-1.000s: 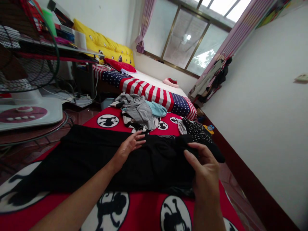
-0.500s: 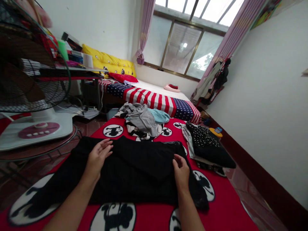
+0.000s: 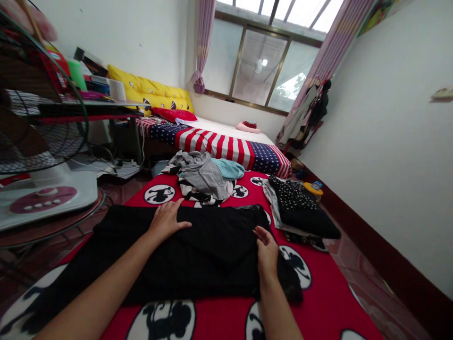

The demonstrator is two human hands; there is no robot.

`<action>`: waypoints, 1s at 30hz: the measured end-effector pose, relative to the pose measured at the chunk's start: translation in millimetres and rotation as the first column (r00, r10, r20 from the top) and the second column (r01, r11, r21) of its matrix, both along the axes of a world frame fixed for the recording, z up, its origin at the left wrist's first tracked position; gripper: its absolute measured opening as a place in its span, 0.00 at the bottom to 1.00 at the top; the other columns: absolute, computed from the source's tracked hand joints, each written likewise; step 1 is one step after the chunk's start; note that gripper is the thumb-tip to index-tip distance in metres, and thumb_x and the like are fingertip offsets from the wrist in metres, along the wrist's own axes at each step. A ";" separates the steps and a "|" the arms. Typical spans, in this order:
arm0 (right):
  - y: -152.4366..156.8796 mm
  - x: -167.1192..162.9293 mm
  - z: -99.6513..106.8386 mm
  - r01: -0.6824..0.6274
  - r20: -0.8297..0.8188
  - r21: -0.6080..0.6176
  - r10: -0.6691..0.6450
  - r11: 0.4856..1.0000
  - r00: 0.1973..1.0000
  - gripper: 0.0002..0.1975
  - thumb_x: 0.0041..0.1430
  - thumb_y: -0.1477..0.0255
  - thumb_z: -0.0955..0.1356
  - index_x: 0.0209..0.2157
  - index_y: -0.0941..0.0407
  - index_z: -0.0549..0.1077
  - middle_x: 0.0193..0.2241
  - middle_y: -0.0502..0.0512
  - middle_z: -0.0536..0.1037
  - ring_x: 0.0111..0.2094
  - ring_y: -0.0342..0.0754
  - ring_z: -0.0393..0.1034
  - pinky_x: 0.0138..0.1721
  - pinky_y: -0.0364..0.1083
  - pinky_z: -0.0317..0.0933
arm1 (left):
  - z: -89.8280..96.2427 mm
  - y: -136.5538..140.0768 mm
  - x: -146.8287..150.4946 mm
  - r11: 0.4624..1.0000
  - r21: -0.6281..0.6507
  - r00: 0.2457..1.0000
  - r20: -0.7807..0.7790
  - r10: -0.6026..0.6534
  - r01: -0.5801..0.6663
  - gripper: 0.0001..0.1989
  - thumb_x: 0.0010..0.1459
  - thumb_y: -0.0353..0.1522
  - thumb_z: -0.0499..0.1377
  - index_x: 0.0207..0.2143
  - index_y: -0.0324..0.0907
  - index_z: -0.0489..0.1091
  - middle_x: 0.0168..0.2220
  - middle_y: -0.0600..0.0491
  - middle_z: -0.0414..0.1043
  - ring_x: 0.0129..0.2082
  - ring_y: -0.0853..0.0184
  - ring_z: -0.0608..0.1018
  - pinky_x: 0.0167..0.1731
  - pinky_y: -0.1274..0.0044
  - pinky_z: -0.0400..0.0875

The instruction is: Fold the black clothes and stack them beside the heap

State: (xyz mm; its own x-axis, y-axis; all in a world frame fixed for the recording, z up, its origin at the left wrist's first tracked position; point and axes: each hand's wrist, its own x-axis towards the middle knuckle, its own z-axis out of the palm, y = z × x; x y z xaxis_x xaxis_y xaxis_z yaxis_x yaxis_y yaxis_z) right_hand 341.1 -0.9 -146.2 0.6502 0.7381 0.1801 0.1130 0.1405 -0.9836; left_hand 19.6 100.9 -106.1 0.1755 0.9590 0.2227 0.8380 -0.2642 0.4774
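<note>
A large black garment [image 3: 198,250] lies spread across a red blanket with black-and-white cartoon circles [image 3: 318,302]. My left hand [image 3: 166,220] rests flat on the garment's far edge, fingers together and pointing right. At the garment's right end my right hand [image 3: 266,250] presses down on the cloth with its fingers slightly curled; neither hand lifts the cloth.
A loose heap of grey, striped and light-blue clothes [image 3: 205,174] lies beyond the garment. A folded stack topped by a dotted black piece [image 3: 300,208] sits at the right. A floor fan [image 3: 38,141] stands left, a bed with striped cover [image 3: 226,141] behind, a white wall right.
My left hand slid right along the garment's far edge. My right hand stayed at the right end. A second ago the right hand held a bunched dark piece, now lying at the right.
</note>
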 end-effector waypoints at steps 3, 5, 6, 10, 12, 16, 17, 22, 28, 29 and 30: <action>0.1 -1.4 0.5 -0.005 -0.015 -0.010 0.005 1.000 1.000 0.19 0.40 0.72 0.66 0.38 0.58 0.76 0.39 0.61 0.81 0.43 0.56 0.76 0.47 0.55 0.68 | 5.6 4.2 -1.9 1.000 -0.021 0.998 0.069 -0.003 0.004 0.42 0.41 0.41 0.66 0.59 0.41 0.60 0.57 0.38 0.65 0.59 0.47 0.66 0.57 0.60 0.60; 0.2 -1.6 0.4 -0.012 -0.021 -0.017 0.012 1.000 1.000 0.19 0.40 0.72 0.66 0.38 0.58 0.76 0.37 0.61 0.81 0.43 0.56 0.76 0.47 0.55 0.68 | 9.8 6.0 -5.3 0.999 -0.048 0.994 0.107 0.006 -0.001 0.41 0.39 0.39 0.67 0.57 0.39 0.62 0.58 0.38 0.65 0.59 0.46 0.67 0.57 0.61 0.60; 0.3 -1.6 0.4 -0.018 -0.022 -0.019 0.017 1.000 1.000 0.19 0.40 0.72 0.66 0.38 0.58 0.76 0.37 0.61 0.81 0.43 0.56 0.76 0.47 0.55 0.68 | 12.0 6.3 -7.4 0.997 -0.072 0.991 0.130 0.008 0.002 0.40 0.38 0.37 0.67 0.56 0.39 0.64 0.56 0.38 0.67 0.58 0.46 0.68 0.56 0.61 0.61; 0.6 -2.1 0.2 -0.038 0.000 -0.019 0.038 0.999 0.999 0.22 0.37 0.75 0.63 0.38 0.59 0.76 0.38 0.61 0.81 0.44 0.56 0.76 0.49 0.54 0.67 | 23.9 0.2 -15.4 0.975 -0.215 0.971 0.239 -0.012 0.065 0.25 0.33 0.39 0.68 0.39 0.41 0.76 0.39 0.45 0.79 0.45 0.46 0.77 0.46 0.64 0.70; 1.0 -2.4 -0.2 -0.049 0.024 -0.016 0.050 0.999 0.998 0.25 0.34 0.77 0.61 0.38 0.59 0.76 0.39 0.60 0.80 0.44 0.55 0.76 0.49 0.53 0.67 | 34.4 -8.1 -16.8 0.957 -0.268 0.954 0.298 -0.029 0.113 0.20 0.34 0.42 0.67 0.32 0.43 0.77 0.31 0.49 0.79 0.37 0.50 0.80 0.39 0.66 0.73; 1.8 -1.4 -2.9 -0.078 0.086 -0.028 0.081 0.997 0.993 0.28 0.32 0.77 0.60 0.39 0.59 0.76 0.42 0.60 0.79 0.45 0.54 0.75 0.48 0.52 0.68 | 66.6 -35.2 -13.2 0.930 -0.224 0.873 0.459 -0.162 0.290 0.16 0.34 0.42 0.68 0.25 0.44 0.75 0.37 0.51 0.78 0.42 0.53 0.77 0.44 0.70 0.70; 2.1 -0.8 -3.8 -0.081 0.105 -0.036 0.085 0.996 0.991 0.29 0.32 0.77 0.60 0.40 0.59 0.76 0.43 0.61 0.78 0.46 0.53 0.74 0.48 0.51 0.68 | 75.6 -43.6 -12.0 0.901 -0.241 0.844 0.496 -0.205 0.361 0.16 0.37 0.42 0.68 0.27 0.43 0.74 0.39 0.52 0.78 0.43 0.55 0.76 0.45 0.71 0.70; 3.1 0.5 -4.3 -0.088 0.224 -0.092 0.107 0.992 0.969 0.28 0.37 0.78 0.60 0.43 0.58 0.76 0.47 0.61 0.75 0.48 0.54 0.72 0.47 0.52 0.69 | 109.7 -85.7 -12.1 0.678 -0.380 0.698 0.661 -0.277 0.629 0.18 0.48 0.43 0.65 0.36 0.41 0.68 0.33 0.57 0.70 0.32 0.68 0.73 0.33 0.80 0.68; 5.1 0.7 13.9 -0.098 0.423 -0.157 0.157 0.983 0.892 0.28 0.41 0.81 0.63 0.45 0.53 0.79 0.55 0.62 0.68 0.57 0.59 0.62 0.58 0.57 0.58 | 129.4 -112.4 -21.0 0.615 -0.260 0.563 0.740 -0.368 0.744 0.17 0.47 0.40 0.66 0.32 0.42 0.63 0.28 0.60 0.61 0.26 0.75 0.64 0.25 0.85 0.60; 6.6 2.2 18.5 -0.106 0.492 -0.175 0.180 0.979 0.852 0.27 0.42 0.81 0.64 0.44 0.53 0.79 0.58 0.61 0.66 0.59 0.59 0.59 0.61 0.58 0.53 | 131.5 -114.5 -22.2 0.617 -0.254 0.560 0.741 -0.370 0.745 0.16 0.47 0.39 0.66 0.31 0.42 0.63 0.28 0.59 0.61 0.27 0.74 0.65 0.25 0.84 0.61; 8.8 4.8 23.2 -0.119 0.567 -0.200 0.214 0.972 0.795 0.26 0.43 0.81 0.65 0.44 0.52 0.80 0.60 0.59 0.65 0.61 0.60 0.56 0.62 0.58 0.50 | 133.4 -116.4 -23.4 0.629 -0.243 0.560 0.740 -0.373 0.739 0.16 0.47 0.39 0.67 0.31 0.42 0.63 0.29 0.59 0.63 0.28 0.73 0.66 0.27 0.84 0.62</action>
State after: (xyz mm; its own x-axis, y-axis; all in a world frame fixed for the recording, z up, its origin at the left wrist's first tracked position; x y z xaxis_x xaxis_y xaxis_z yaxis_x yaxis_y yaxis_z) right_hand 345.9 7.9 -123.0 0.3221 0.8736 0.3649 0.6578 0.0707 -0.7499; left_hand -3.8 -15.6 27.3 0.7232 0.6896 0.0370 0.0951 -0.1525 0.9837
